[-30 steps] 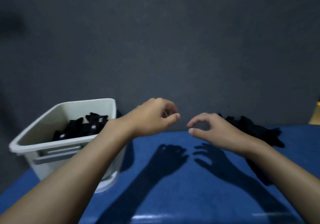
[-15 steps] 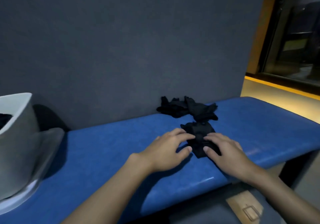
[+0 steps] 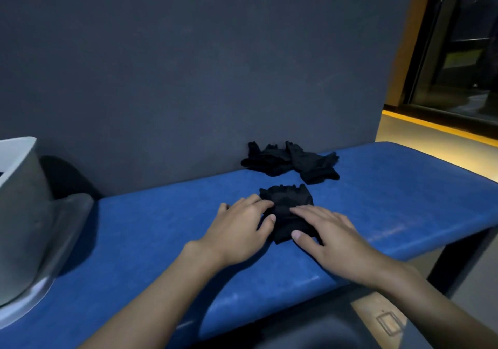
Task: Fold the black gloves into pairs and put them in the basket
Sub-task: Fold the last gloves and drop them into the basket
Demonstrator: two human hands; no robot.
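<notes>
Gloves: one bundle [image 3: 287,205] sits on the table [image 3: 151,230] near the front edge, under both hands. State: left hand [image 3: 242,230] flat, fingers straight and close together, tips on the bundle's left edge. The right hand [image 3: 331,238] is flat with fingers slightly spread, pressing its right half, thumb at the near corner. Neither pinches anything.

Bundle is soft black fabric, crumpled, with a ruffled far edge. Can't tell if it's one glove or two stacked. My read: it's being flattened mid-fold, so this pair isn't finished.

Just behind it, across a strip of bare blue, a pile [image 3: 291,164] of loose black gloves lies against the wall [image 3: 188,79]. It's tangled and the count is unclear, at least two.

The basket [image 3: 18,214] is at the far left frame edge, well apart from the hands. Its inside is hidden, so can't tell how many pairs are in.

Left to do, as I judge it: finish this fold, pair the pile, carry everything left to the basket.
</notes>
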